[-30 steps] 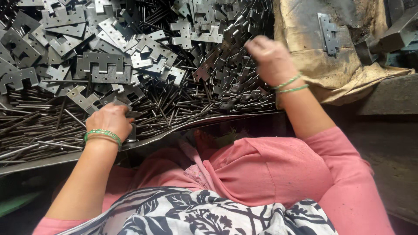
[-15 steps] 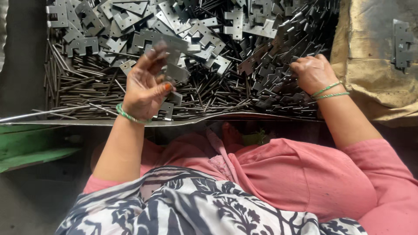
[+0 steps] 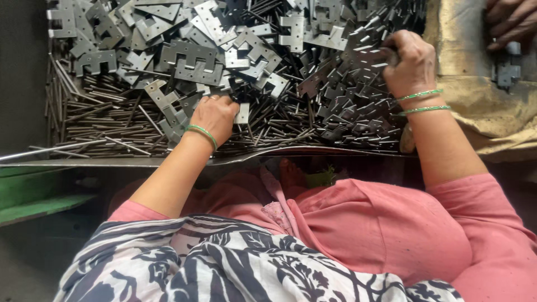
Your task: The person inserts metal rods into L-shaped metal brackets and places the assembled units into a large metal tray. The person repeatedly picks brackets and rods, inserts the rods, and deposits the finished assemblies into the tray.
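A wide metal tray (image 3: 168,161) is heaped with grey hinge leaves (image 3: 193,59) and thin metal pins (image 3: 100,120). My left hand (image 3: 215,114) rests on the pile near the tray's front edge, fingers curled around a small hinge leaf (image 3: 241,113). My right hand (image 3: 411,61) is further right and deeper in, closed on a dark hinge piece (image 3: 372,56) among smaller leaves. Green bangles circle both wrists.
Another person's hand (image 3: 512,19) lies at the top right on a tan sack (image 3: 475,106), beside an assembled hinge (image 3: 506,72). A green ledge (image 3: 39,207) sits low at the left. My pink sleeves and patterned scarf fill the foreground.
My left hand has come down from a raised, open pose onto the pile and closed on a leaf. My right hand has moved up and deeper into the tray.
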